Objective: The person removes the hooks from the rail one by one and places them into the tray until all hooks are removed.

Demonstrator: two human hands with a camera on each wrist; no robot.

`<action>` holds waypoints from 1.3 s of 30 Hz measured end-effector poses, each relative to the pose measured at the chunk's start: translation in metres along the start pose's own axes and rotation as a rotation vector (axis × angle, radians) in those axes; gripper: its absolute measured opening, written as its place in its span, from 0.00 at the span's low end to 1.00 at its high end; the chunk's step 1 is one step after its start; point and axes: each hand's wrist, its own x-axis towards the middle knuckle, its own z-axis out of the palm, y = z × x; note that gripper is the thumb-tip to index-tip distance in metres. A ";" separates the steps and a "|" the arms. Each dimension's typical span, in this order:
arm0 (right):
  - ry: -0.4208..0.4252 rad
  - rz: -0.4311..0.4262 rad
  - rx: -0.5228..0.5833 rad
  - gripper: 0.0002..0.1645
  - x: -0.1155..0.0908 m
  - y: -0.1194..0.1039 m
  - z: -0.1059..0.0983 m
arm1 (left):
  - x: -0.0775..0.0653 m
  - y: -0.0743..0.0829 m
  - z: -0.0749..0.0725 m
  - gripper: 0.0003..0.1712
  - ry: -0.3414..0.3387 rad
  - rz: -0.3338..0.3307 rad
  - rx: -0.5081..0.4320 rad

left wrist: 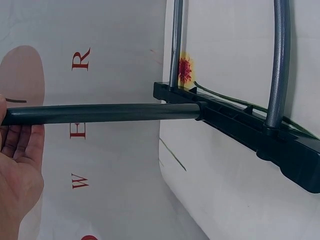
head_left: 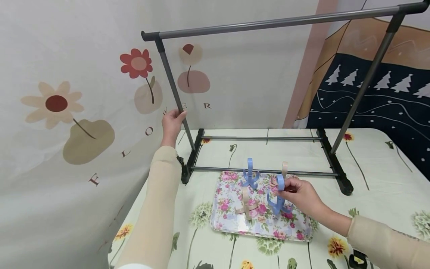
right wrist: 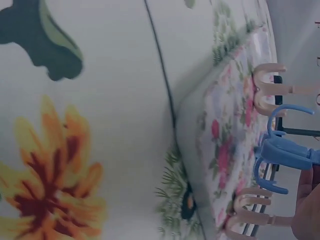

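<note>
A grey metal garment rack (head_left: 255,27) with black end feet stands on the table. My left hand (head_left: 173,125) grips its left upright (left wrist: 120,113), fingers behind the bar in the left wrist view. Over a floral tray (head_left: 231,222), my right hand (head_left: 302,196) pinches a blue pronged hook (right wrist: 285,152) near its curved top, prongs pointing down. Another blue hook (head_left: 249,179) stands at the tray's far side. A beige hook (head_left: 246,205) is left of the held one; a second beige hook (head_left: 284,170) is partly hidden behind it and my fingers.
The rack's lower crossbar (head_left: 201,168) runs just behind the tray. A flower-print cloth (head_left: 379,213) covers the table. Behind hangs a pale curtain (head_left: 242,86) with flowers and letters, and a dark tree-print fabric (head_left: 379,101) is at right. A black object (head_left: 359,259) lies by the right forearm.
</note>
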 end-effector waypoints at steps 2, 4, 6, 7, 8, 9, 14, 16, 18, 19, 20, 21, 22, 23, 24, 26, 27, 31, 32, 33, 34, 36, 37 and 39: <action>0.000 0.015 -0.005 0.04 -0.002 0.003 0.002 | 0.000 0.000 0.000 0.17 -0.001 -0.005 -0.003; 0.000 0.026 -0.002 0.05 -0.003 0.005 0.004 | 0.000 0.000 0.000 0.17 -0.001 -0.007 -0.007; -0.001 0.032 0.004 0.05 -0.005 0.007 0.005 | 0.001 -0.001 0.001 0.17 -0.001 -0.009 -0.008; 0.001 0.034 0.009 0.05 -0.005 0.008 0.005 | 0.001 -0.001 0.001 0.18 -0.001 -0.009 -0.006; 0.002 0.036 0.014 0.05 -0.006 0.008 0.006 | 0.001 -0.001 0.001 0.18 -0.001 -0.010 -0.006; 0.003 0.040 0.018 0.06 -0.006 0.009 0.007 | 0.001 -0.002 0.001 0.19 -0.001 -0.011 -0.004; -0.009 0.061 0.035 0.07 -0.010 0.013 0.009 | 0.002 -0.004 0.001 0.18 -0.001 -0.020 -0.001; -0.013 0.064 0.037 0.08 -0.011 0.015 0.010 | 0.002 -0.004 0.001 0.18 -0.001 -0.020 -0.002; -0.014 0.072 0.040 0.08 -0.012 0.015 0.010 | 0.003 -0.004 0.001 0.19 0.000 -0.018 0.001; -0.016 0.080 0.042 0.08 -0.012 0.016 0.011 | 0.003 -0.004 0.001 0.19 0.000 -0.017 0.001; -0.015 0.088 0.041 0.08 -0.013 0.016 0.011 | 0.003 -0.004 0.001 0.19 0.000 -0.017 0.002; -0.018 0.097 0.042 0.09 -0.013 0.016 0.011 | 0.004 -0.004 0.002 0.19 0.000 -0.018 0.005; -0.022 0.107 0.045 0.09 -0.014 0.015 0.011 | 0.004 -0.004 0.002 0.19 -0.001 -0.020 0.007; -0.027 0.117 0.051 0.09 -0.015 0.015 0.011 | 0.004 -0.004 0.002 0.19 -0.002 -0.022 0.010; -0.029 0.124 0.056 0.10 -0.015 0.015 0.011 | 0.004 -0.003 0.002 0.18 -0.002 -0.026 0.012; -0.033 0.127 0.054 0.10 -0.017 0.014 0.010 | 0.004 -0.003 0.002 0.18 -0.004 -0.031 0.016; -0.034 0.126 0.052 0.10 -0.018 0.014 0.010 | 0.004 -0.003 0.002 0.18 -0.005 -0.030 0.018; -0.051 0.097 0.011 0.12 -0.021 0.014 0.006 | 0.006 -0.003 0.002 0.17 -0.012 -0.023 0.030; -0.063 0.088 0.002 0.13 -0.022 0.014 0.004 | 0.007 -0.004 0.001 0.17 -0.017 -0.017 0.042; -0.076 0.080 -0.006 0.15 -0.024 0.015 0.002 | 0.007 -0.004 0.000 0.17 -0.024 -0.009 0.063; -0.084 0.063 -0.024 0.17 -0.026 0.015 -0.002 | 0.007 -0.005 -0.002 0.18 -0.033 0.000 0.086; -0.080 0.005 -0.081 0.20 -0.028 0.017 -0.011 | 0.006 -0.005 -0.006 0.23 -0.044 0.021 0.141; -0.066 -0.047 -0.126 0.21 -0.028 0.018 -0.017 | 0.004 -0.005 -0.008 0.26 -0.040 0.042 0.171; 0.000 -0.161 -0.249 0.22 -0.026 0.021 -0.032 | -0.001 -0.005 -0.012 0.32 -0.021 0.101 0.236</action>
